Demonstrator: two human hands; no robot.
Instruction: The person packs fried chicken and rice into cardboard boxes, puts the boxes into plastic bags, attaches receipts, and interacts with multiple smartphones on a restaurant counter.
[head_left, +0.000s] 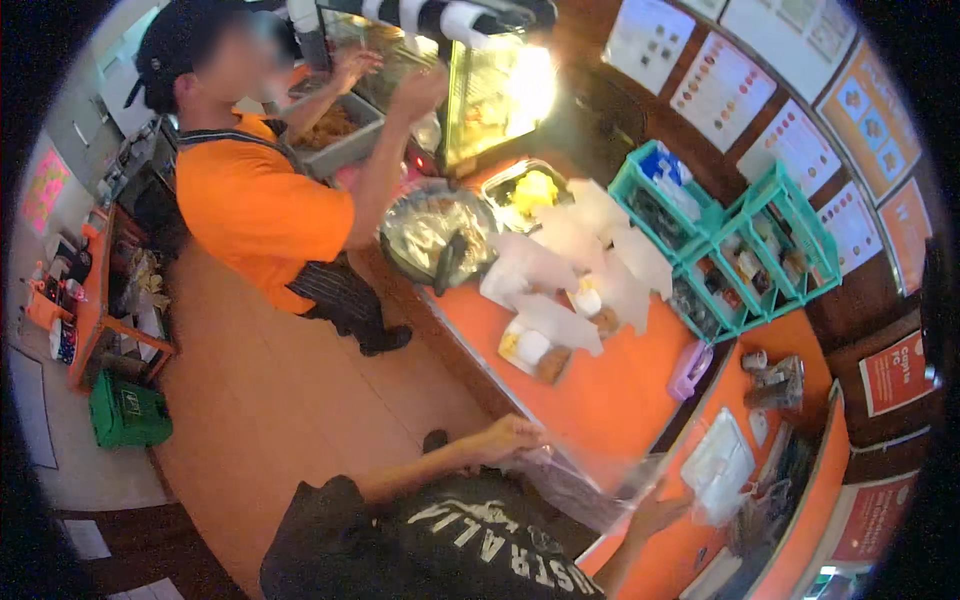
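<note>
My left hand (510, 439) pinches one end of a clear plastic bag (574, 487) near the orange counter's edge. At the bag's other end, my right hand (656, 510) grips the plastic, close to a white plastic package (718, 465). Farther up the orange counter (592, 405) lie paper wrappers (551, 319), some holding a white mound of rice and a brown fried piece. A metal tray with a yellow food (534, 193) stands behind them. Beside it is a large round foil-lined bowl (439, 232) with dark tongs (450, 262) on it.
A co-worker in an orange shirt (255, 210) stands at the counter's far left, hands raised by a lit display case (495, 97). Teal plastic crates (720, 240) hold packets at the back right. A lilac container (690, 370) stands below them. A green bin (129, 409) is at left.
</note>
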